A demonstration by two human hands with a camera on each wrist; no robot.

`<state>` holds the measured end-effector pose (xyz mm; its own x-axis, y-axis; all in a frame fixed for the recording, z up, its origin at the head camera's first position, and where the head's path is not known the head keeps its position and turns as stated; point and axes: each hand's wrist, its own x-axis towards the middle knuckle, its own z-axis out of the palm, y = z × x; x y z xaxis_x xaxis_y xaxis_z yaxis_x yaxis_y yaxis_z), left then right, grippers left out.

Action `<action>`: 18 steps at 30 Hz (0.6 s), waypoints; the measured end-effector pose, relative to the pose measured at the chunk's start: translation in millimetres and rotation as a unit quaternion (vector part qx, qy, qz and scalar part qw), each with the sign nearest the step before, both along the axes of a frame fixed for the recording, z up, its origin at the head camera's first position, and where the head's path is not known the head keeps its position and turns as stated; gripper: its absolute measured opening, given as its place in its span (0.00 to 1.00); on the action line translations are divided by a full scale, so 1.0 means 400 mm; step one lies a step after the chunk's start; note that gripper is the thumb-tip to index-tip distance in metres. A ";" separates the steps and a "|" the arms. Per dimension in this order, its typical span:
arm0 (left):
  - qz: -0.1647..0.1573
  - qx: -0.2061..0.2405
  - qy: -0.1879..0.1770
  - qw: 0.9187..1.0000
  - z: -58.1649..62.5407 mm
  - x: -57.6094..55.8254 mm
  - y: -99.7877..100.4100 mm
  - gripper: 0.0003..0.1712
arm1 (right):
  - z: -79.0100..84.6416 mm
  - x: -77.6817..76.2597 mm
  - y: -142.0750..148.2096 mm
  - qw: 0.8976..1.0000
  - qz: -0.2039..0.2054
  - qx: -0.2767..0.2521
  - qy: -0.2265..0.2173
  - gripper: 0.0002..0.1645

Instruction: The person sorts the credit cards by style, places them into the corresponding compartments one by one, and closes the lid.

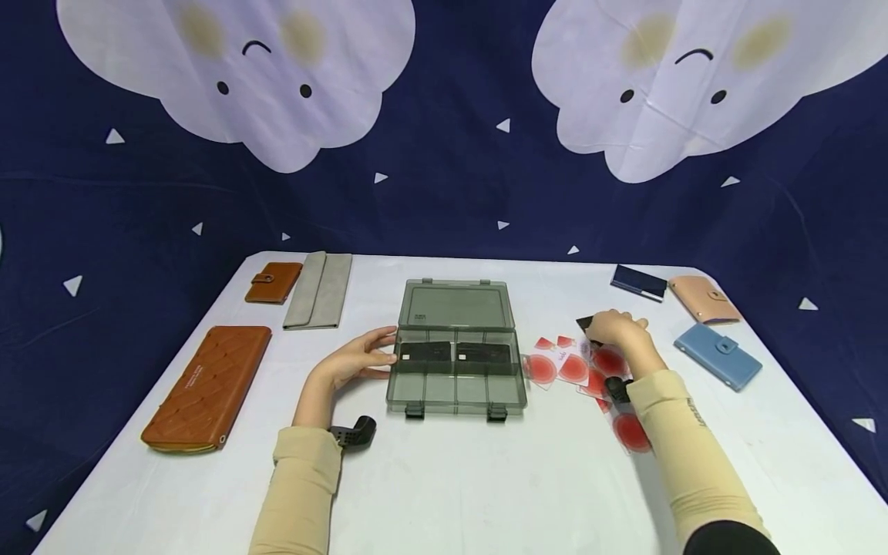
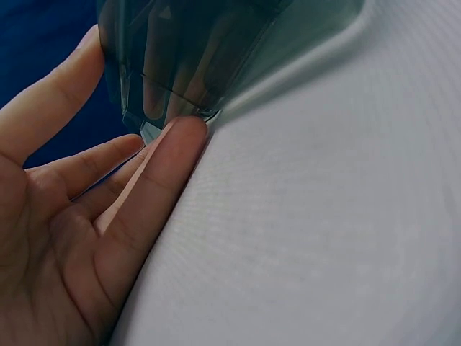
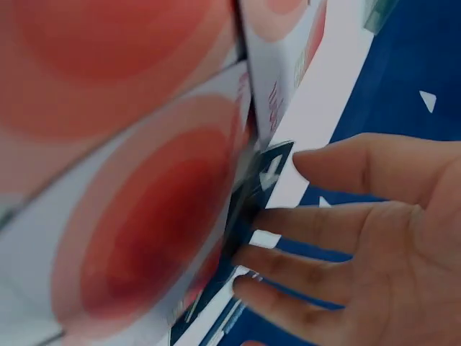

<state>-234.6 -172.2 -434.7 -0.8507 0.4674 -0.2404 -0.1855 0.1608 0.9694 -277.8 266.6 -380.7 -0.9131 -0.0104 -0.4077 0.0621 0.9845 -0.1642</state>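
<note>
A translucent grey-green box [image 1: 455, 401] with dividers lies with its lid [image 1: 458, 302] raised back. Two black cards [image 1: 425, 352] are inside, side by side. At the box's left wall is my left hand [image 1: 357, 358], its fingertips [image 2: 189, 137] extended against the plastic in the left wrist view. To the right of the box, my right hand [image 1: 617, 327] is over the far edge of a spread of white cards with red circles [image 1: 573, 368]. Its fairly straight fingers reach a black card [image 3: 268, 173] with a white mark, the thumb apart from them near the card's corner.
On the left lie a large brown wallet [image 1: 208, 389], a small brown card holder [image 1: 274, 282] and a grey folding wallet [image 1: 321, 291]. At the right are a dark blue flat case [image 1: 638, 282], a tan card holder [image 1: 704, 299] and a blue one [image 1: 718, 356].
</note>
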 end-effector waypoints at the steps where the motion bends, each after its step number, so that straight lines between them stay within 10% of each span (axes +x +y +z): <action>1: 0.000 -0.001 0.001 1.000 0.000 0.001 0.000 0.43 | -0.001 -0.005 -0.005 1.000 0.005 -0.001 0.003 0.22; 7: -0.003 -0.002 0.004 1.000 -0.001 0.000 -0.002 0.43 | -0.009 -0.034 -0.015 0.999 0.017 -0.031 0.011 0.35; 18: 0.001 0.000 0.004 1.000 -0.002 0.001 -0.001 0.43 | -0.023 -0.068 -0.018 0.993 -0.106 -0.043 0.016 0.61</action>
<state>-234.1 -172.7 -435.4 -0.8533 0.4661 -0.2338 -0.1780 0.1610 0.9708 -305.2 259.3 -390.1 -0.9108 0.1498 -0.3847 0.2597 0.9323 -0.2519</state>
